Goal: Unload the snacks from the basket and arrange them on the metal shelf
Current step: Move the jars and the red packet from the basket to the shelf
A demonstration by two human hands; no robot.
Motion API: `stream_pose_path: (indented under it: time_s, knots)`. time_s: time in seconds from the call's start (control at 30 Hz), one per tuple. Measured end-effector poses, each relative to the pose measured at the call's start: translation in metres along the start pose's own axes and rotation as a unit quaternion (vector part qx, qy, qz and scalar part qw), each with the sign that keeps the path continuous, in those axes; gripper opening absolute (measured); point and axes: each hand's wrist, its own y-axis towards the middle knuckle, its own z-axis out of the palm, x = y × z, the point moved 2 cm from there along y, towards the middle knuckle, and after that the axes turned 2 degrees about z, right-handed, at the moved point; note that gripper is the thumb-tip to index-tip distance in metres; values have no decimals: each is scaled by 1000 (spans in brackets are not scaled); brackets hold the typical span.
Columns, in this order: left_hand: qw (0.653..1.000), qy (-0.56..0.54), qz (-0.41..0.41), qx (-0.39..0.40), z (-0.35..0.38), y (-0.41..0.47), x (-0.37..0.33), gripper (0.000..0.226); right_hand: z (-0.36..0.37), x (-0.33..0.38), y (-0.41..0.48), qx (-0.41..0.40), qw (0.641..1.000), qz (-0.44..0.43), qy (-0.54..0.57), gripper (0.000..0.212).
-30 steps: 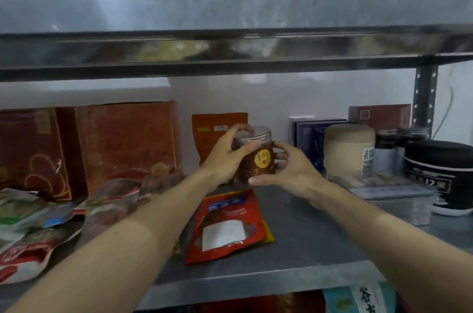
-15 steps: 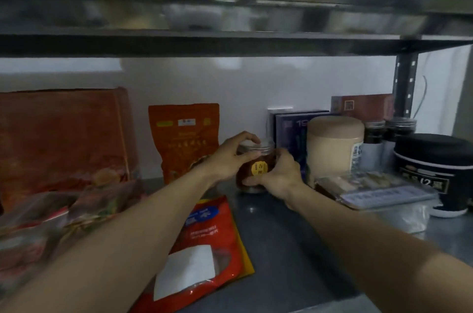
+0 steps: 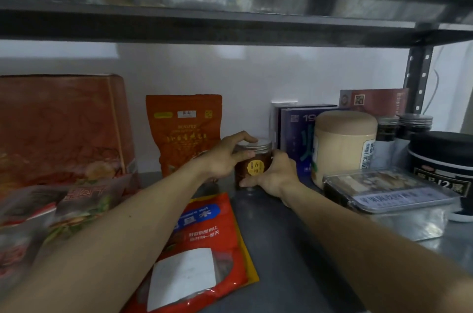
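Note:
A small brown jar [image 3: 254,162] with a silver lid and a round yellow label stands at the back of the grey metal shelf [image 3: 286,243]. My left hand [image 3: 225,157] grips its left side and lid edge. My right hand [image 3: 275,175] curls round its lower right side. The jar sits between an upright orange pouch [image 3: 183,131] and a dark blue box [image 3: 298,133]. The basket is out of view.
A red snack bag [image 3: 202,248] lies flat in front. Red gift boxes [image 3: 61,128] and loose snack packets [image 3: 51,212] fill the left. A beige tub [image 3: 344,143], small dark jars [image 3: 401,128], a clear lidded tray [image 3: 391,195] and a black tub [image 3: 442,159] crowd the right. An upper shelf [image 3: 230,15] hangs low overhead.
Both hands carried the jar deeper into the shelf and set it down near the back wall. The camera moved in and lower under the upper shelf.

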Motion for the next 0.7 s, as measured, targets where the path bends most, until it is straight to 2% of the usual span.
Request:
stream_pose_path:
  time_s: [0.47,0.57,0.7]
  knots:
    - [1000,21,-17,1,0,-2,-2,28,1,-1,-10,6,1000,-2,-17,82]
    - [999,34,-18,-1,2,-9,-6,39,1,0,-17,11,1000,-5,-12,77]
    - [996,75,-17,-35,-1,-25,-18,53,-7,5,-33,-16,998,-37,-42,59]
